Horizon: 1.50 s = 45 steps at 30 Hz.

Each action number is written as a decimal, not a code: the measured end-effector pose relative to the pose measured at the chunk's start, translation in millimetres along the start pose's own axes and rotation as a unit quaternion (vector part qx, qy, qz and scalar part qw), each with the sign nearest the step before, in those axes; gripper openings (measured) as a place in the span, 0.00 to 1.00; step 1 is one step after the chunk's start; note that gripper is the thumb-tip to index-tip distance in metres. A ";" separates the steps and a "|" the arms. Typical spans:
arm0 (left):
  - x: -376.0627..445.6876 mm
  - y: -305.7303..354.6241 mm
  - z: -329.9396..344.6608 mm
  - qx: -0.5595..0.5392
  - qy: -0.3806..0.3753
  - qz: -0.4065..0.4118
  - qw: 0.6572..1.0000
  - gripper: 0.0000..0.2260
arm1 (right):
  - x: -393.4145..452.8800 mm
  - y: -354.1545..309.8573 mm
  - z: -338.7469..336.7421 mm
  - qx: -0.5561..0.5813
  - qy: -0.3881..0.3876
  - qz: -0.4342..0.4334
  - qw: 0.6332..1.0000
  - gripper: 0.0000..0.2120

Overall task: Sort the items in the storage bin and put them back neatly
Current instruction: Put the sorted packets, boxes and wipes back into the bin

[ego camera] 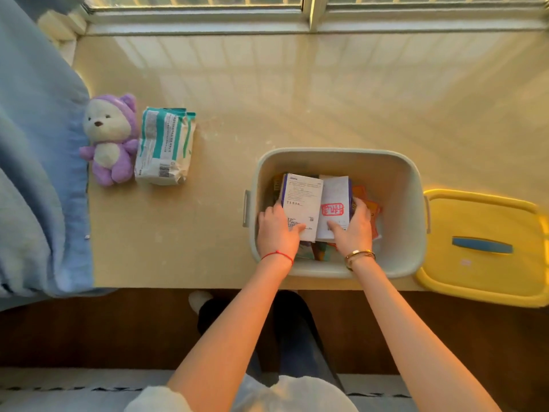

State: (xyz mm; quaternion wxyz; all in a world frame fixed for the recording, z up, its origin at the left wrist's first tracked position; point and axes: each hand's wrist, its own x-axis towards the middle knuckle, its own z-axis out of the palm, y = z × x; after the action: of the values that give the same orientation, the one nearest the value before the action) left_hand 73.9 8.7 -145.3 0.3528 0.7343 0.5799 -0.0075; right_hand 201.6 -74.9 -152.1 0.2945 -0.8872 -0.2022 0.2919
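Note:
A pale grey storage bin (395, 173) stands on the beige sill near its front edge. Inside it both of my hands grip a pair of flat white boxes held side by side. My left hand (277, 230) clasps the left box (301, 200), which has small black print. My right hand (353, 230) clasps the right box (334, 194), which carries a red stamp-like mark. Orange and other coloured packets (372, 209) lie under and beside the boxes on the bin's floor, partly hidden.
The bin's yellow lid (481, 221) with a blue handle lies to the right, overhanging the sill edge. To the left lie a white-and-teal wipes pack (165, 145) and a purple plush bear (110, 138). A blue blanket (35, 173) covers the far left. The window frame runs along the back.

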 end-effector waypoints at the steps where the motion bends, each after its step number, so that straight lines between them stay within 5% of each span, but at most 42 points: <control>1: 2.5 -0.7 2.7 0.011 -0.004 -0.009 1.000 0.29 | 1.8 2.0 1.1 -0.008 -0.006 -0.003 1.000 0.34; 9: 5.2 0.2 5.4 0.020 -0.014 -0.040 0.999 0.34 | 8.4 15.7 2.1 -0.169 -0.021 -0.046 0.984 0.32; 19: -30.2 -15.3 -66.8 -0.014 0.075 0.163 0.984 0.21 | -18.6 -43.1 -3.9 -0.121 0.045 -0.235 0.963 0.22; 27: 15.3 -104.5 -149.6 -0.031 0.162 0.130 0.978 0.16 | -32.5 -135.5 58.5 -0.097 0.002 -0.300 0.949 0.19; 33: 69.3 -191.5 -207.9 -0.045 0.196 0.062 0.978 0.15 | -25.2 -205.1 154.2 -0.037 -0.050 -0.253 0.965 0.21; 40: 128.9 -258.2 -244.6 -0.064 0.184 0.045 0.980 0.14 | 13.5 -269.3 269.9 -0.044 -0.119 -0.095 0.987 0.38; 45: 153.9 -274.9 -246.8 -0.074 0.157 0.053 0.983 0.12 | 28.6 -279.3 316.2 -0.017 -0.070 -0.025 0.997 0.43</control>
State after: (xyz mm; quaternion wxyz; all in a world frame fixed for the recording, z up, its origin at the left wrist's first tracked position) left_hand -209.5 290.5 -164.6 0.3108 0.7281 0.5871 0.1693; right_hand -30.7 276.2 -192.0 0.2714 -0.8644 -0.2494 0.3419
